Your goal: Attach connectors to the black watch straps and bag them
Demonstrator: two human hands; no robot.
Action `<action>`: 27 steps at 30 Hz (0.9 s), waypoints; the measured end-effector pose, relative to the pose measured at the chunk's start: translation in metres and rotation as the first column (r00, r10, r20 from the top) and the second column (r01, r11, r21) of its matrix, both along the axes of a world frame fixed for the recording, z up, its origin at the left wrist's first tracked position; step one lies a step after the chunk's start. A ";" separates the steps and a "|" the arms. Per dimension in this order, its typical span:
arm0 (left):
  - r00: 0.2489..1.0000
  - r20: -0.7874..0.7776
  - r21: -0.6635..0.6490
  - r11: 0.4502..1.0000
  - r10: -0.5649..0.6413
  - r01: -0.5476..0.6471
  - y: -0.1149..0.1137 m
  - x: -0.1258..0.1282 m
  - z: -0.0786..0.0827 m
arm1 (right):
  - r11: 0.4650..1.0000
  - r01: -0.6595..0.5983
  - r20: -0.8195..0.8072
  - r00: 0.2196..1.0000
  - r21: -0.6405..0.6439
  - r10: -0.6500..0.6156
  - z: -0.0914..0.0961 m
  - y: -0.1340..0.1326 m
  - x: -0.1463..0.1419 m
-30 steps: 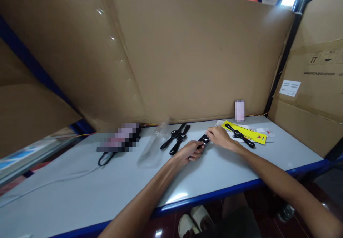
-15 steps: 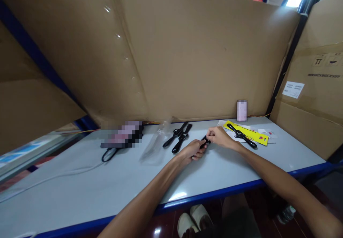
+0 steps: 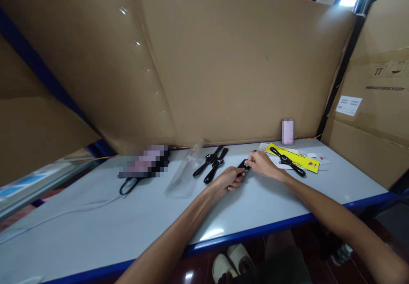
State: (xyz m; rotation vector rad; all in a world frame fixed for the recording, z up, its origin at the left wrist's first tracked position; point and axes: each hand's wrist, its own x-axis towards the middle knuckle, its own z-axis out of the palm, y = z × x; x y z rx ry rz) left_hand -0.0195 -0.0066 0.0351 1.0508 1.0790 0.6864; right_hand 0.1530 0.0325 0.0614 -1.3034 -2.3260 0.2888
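My left hand (image 3: 230,179) is wrapped round one handle of a black spokeshave (image 3: 243,164), low over the table. At the spokeshave's middle, the fingers of my right hand (image 3: 260,163) are pinched together and cover much of it; any small part between them cannot be made out. Left of my hands, two more black spokeshaves lie side by side, the nearer spokeshave (image 3: 216,166) and the farther spokeshave (image 3: 207,161). Another spokeshave (image 3: 288,162) rests across a yellow card (image 3: 309,164) right of my right hand.
A clear plastic bag (image 3: 182,177) lies left of the tools. Farther left is a blurred-out device (image 3: 145,162) with a cable. Papers and small bags surround the card. A phone (image 3: 288,131) leans against the cardboard wall (image 3: 230,71). The table has a blue front edge (image 3: 255,234).
The spokeshave in my hands has turned slightly, so more of its middle shows. My right fingers have shifted a little on it. The other tools stay put.
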 end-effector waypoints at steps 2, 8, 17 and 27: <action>1.000 0.000 -0.003 1.000 -0.013 0.013 0.001 -0.001 -0.001 | 1.000 0.000 0.059 0.998 0.031 -0.001 0.001 -0.002 0.001; 1.000 -0.004 0.003 1.000 -0.020 0.020 0.002 -0.001 -0.002 | 0.997 -0.020 0.125 0.992 0.073 0.010 0.008 -0.010 0.001; 1.000 -0.014 0.009 1.000 -0.018 0.018 -0.001 0.000 -0.001 | 0.986 -0.136 0.041 0.990 0.092 0.133 0.009 -0.007 0.004; 1.000 -0.008 0.021 0.999 -0.029 0.029 0.000 -0.001 -0.002 | 0.987 -0.147 0.024 0.989 0.059 0.146 0.011 -0.007 0.004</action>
